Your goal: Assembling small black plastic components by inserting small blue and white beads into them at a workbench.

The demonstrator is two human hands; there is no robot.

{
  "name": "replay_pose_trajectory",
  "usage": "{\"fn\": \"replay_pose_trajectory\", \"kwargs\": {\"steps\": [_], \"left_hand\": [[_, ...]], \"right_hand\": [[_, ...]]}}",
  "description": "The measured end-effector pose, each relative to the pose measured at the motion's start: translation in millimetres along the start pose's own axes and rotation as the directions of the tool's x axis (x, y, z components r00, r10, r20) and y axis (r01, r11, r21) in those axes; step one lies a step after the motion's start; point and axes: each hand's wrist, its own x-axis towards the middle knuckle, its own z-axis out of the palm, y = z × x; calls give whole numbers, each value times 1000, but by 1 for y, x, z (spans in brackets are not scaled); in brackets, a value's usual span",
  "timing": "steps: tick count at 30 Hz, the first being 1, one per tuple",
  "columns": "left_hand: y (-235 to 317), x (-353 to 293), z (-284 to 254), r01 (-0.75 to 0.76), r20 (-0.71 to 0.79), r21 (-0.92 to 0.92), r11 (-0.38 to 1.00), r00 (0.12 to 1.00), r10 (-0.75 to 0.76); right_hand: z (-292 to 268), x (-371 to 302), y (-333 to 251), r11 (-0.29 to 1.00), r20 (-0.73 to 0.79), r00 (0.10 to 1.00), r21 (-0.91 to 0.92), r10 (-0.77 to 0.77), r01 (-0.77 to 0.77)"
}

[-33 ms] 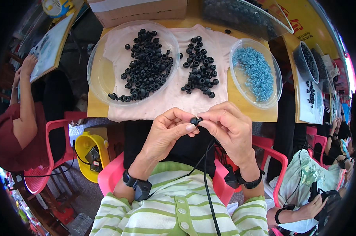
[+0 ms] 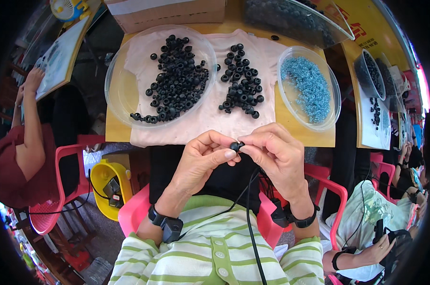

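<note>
Both hands meet over my lap, just off the table's front edge. Between thumb and forefinger, my left hand (image 2: 203, 154) pinches a small black rounded part (image 2: 234, 147). From the other side my right hand (image 2: 276, 149) grips the same part's narrower end with closed fingertips. Whether it is one piece or two pressed together I cannot tell. Beyond the hands, many similar black parts (image 2: 179, 80) lie heaped in a shallow clear round tray (image 2: 117, 80). To its right, a looser pile of black knob-like pieces (image 2: 238, 90) rests on a pale pink cloth (image 2: 210, 128).
An oval clear tray (image 2: 331, 118) of small bluish translucent rings (image 2: 307, 88) stands at the table's right. Behind are a cardboard box (image 2: 167, 12) and a clear bin (image 2: 291, 23) of black parts. A dark cable (image 2: 250, 223) hangs over my front. Other people sit on both sides.
</note>
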Motion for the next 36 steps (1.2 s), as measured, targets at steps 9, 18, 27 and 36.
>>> {"fn": "replay_pose_trajectory", "kwargs": {"steps": [9,18,27,36], "left_hand": [[-8,5,-3,136,101,-259,956,988,-113],[-8,10,6,182,135,-342,922,980,-144],[-18,10,9,194,-17,-319,928,978,-210],[0,14,20,6,-29,-120,993,1000,-9]], "right_hand": [[10,-2,1,973,-92,983,-185,-160,141],[10,-1,8,918,-93,966,-345,-240,195],[8,-2,18,875,-57,926,-353,-374,332],[-8,6,3,998,16,999,-47,-48,49]]}}
